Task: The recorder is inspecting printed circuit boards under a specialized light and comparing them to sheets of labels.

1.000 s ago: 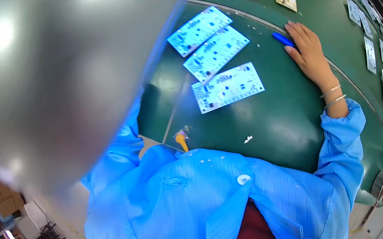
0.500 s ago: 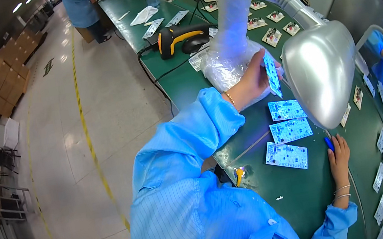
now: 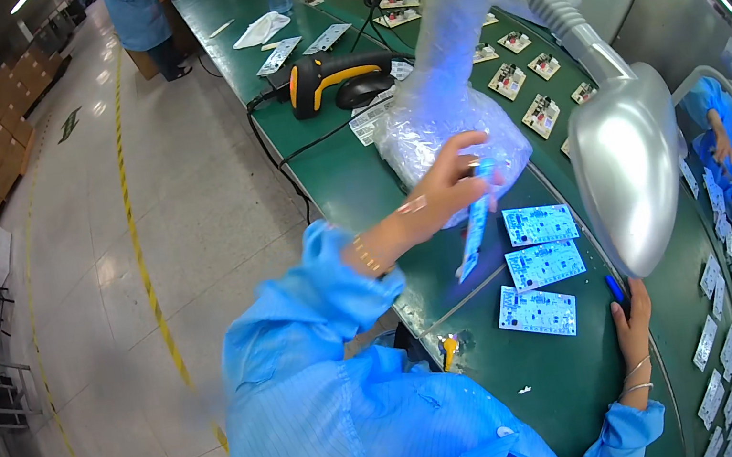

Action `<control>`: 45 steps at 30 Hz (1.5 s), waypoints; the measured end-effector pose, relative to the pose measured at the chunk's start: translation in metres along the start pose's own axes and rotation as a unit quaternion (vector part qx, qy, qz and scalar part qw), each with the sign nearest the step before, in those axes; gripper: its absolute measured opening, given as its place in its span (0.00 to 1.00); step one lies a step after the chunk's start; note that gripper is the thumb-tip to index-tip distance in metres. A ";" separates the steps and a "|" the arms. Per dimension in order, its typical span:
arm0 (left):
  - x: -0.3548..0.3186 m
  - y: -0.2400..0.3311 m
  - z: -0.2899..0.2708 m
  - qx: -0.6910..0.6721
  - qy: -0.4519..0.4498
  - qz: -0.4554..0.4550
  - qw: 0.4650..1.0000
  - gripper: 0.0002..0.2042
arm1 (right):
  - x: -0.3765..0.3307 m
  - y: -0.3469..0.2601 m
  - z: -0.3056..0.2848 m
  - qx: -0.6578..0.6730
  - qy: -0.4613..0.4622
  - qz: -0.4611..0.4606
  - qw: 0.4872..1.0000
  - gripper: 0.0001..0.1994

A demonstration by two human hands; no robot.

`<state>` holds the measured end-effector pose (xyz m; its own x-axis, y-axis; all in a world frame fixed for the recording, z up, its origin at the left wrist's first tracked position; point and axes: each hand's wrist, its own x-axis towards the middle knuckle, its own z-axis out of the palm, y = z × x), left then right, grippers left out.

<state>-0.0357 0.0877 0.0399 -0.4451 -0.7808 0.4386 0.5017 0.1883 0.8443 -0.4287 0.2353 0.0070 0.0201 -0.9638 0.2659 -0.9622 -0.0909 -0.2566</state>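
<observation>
My left hand (image 3: 445, 181) grips a circuit board (image 3: 475, 234) near its upper end; the board is turned nearly edge-on, tilted and slightly blurred, above the green bench. Just right of it lie three populated boards in a column: an upper board (image 3: 541, 224), a middle board (image 3: 546, 265) and a lower board (image 3: 537, 310), the last set askew. My right hand (image 3: 632, 319) rests on the bench, with a short blue pen-like stick (image 3: 616, 287) between thumb and forefinger. Over the right side hangs a silver lamp head (image 3: 630, 175), its light falling bluish on the boards.
A plastic-wrapped lamp base (image 3: 447, 133) stands beyond my left hand. Farther left are a yellow-black barcode scanner (image 3: 336, 78), a black mouse (image 3: 364, 89) and cables. Small assemblies (image 3: 508, 81) line the far bench. A person in blue (image 3: 726, 134) is at far right, near rows of boards.
My left hand has brought the circuit board left and nearer to me, tilting it over. The view has shifted slightly; the three boards and my right hand stay in place.
</observation>
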 end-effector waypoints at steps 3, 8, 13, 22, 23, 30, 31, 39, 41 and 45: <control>-0.039 0.031 -0.035 -0.088 0.173 0.069 0.979 0.31 | -0.004 0.004 0.002 0.012 -0.002 0.011 1.000 0.23; -0.059 0.044 -0.096 -0.170 0.225 0.011 0.959 0.28 | -0.006 -0.001 0.006 0.045 -0.009 0.059 0.997 0.22; -0.059 0.019 -0.098 -0.110 0.103 -0.076 0.986 0.24 | 0.005 -0.034 -0.002 0.060 -0.053 0.116 0.990 0.21; -0.004 0.055 -0.209 0.662 0.255 0.237 0.664 0.12 | 0.006 -0.061 -0.009 -0.067 -0.086 0.151 0.982 0.24; 0.007 0.068 -0.240 0.672 0.283 0.123 0.673 0.13 | 0.008 -0.062 -0.006 -0.072 -0.089 0.149 0.982 0.25; 0.043 0.070 -0.447 0.435 0.382 -0.038 0.814 0.24 | 0.007 -0.034 -0.003 -0.173 -0.096 0.060 0.978 0.28; 0.045 0.067 -0.455 0.446 0.377 -0.052 0.810 0.25 | 0.008 -0.034 -0.003 -0.160 -0.089 0.063 0.981 0.28; 0.074 0.064 -0.491 0.703 0.226 -0.114 0.665 0.17 | 0.006 -0.036 -0.002 -0.127 -0.083 0.066 0.986 0.27; 0.065 0.067 -0.508 0.734 0.206 -0.066 0.644 0.16 | 0.009 -0.036 0.000 -0.123 -0.081 0.059 0.987 0.27; 0.078 0.065 -0.467 0.721 0.242 -0.105 0.641 0.10 | 0.003 -0.036 -0.001 -0.133 -0.079 0.073 0.985 0.27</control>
<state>0.3085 -0.2387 -0.0150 0.0676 -0.9065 0.4167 -0.8934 0.1309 0.4297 -0.3939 0.2359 0.0181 -0.1026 -0.9905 0.0911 -0.9946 0.1009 -0.0238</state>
